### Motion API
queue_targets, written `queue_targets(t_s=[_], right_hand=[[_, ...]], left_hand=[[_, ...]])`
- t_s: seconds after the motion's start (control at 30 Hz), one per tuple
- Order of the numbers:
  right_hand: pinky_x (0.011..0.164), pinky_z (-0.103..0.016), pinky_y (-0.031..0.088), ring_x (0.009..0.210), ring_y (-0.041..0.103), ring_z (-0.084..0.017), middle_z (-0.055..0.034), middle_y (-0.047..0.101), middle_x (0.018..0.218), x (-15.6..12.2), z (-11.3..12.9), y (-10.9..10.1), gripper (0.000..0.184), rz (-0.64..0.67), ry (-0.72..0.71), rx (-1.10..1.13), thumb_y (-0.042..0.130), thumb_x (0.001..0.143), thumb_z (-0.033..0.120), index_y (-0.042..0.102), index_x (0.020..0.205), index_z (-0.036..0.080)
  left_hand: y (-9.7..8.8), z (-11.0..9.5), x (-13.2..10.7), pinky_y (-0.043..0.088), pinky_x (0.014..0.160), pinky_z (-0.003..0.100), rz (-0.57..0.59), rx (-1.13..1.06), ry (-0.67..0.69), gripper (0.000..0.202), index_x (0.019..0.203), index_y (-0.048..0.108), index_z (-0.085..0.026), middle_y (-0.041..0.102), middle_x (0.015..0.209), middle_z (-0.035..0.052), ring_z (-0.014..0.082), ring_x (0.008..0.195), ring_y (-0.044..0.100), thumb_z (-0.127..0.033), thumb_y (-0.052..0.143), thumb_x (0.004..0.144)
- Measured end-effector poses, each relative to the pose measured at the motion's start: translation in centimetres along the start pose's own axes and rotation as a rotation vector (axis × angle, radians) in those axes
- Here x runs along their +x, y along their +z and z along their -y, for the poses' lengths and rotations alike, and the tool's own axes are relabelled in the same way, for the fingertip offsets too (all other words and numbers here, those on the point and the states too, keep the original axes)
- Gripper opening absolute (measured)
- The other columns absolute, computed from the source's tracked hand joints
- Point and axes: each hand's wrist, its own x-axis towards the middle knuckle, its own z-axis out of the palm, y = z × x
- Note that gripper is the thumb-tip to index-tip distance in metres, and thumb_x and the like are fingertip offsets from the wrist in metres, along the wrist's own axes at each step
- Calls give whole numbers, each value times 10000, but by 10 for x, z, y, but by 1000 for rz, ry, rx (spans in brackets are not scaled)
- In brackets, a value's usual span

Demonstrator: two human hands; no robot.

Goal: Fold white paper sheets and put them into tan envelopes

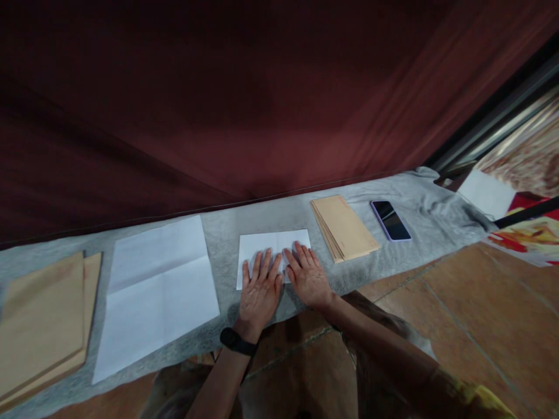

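Observation:
A folded sheet of white paper lies flat in front of me on the grey cloth. My left hand rests on its left half, fingers stretched out and pointing away from me. On the right half lies my right hand, its fingers spread and angled to the left. Both palms face down, and neither hand grips anything. Part of the paper's near edge is hidden beneath the hands. A dark band sits on my left wrist.
Larger creased white sheets lie to the left, beyond them big brown envelopes. Small tan envelopes and a phone are at the right. A dark red curtain hangs behind the grey cloth. The tiled floor shows below.

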Motion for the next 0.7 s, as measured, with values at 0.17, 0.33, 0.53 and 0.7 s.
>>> queue_targets(t_s=[0.17,0.33,0.53,0.7], right_hand=[[1167,-568,259,1472,278,-349,-224,320,1580,0,9,-2,509,-3,39,-11,439,1007,273,433,1489,112],[1193,-524,273,1486,252,-312,-217,304,1590,3,25,-8,507,31,-14,80,413,989,197,429,1474,49],[1197,-470,311,1516,180,-239,-156,273,1617,3,50,-7,590,25,-78,286,326,1043,375,279,1553,82],[1204,-494,273,1523,149,-266,-153,197,1640,-1,65,-4,644,15,-1,258,315,1045,425,189,1581,91]], left_hand=[[-2,-2,1,157,1222,590,4,-5,-1,521,1509,391,-291,328,1615,38,284,1510,237,-282,378,988],[1,3,0,152,1222,591,22,14,26,556,1515,387,-235,318,1619,72,294,1516,213,-218,368,959],[6,11,-6,110,1219,615,30,-32,119,672,1561,276,-225,289,1627,116,308,1535,114,-211,421,905],[3,11,-7,92,1218,620,21,-108,119,660,1560,269,-298,250,1645,83,321,1535,98,-245,427,921]])
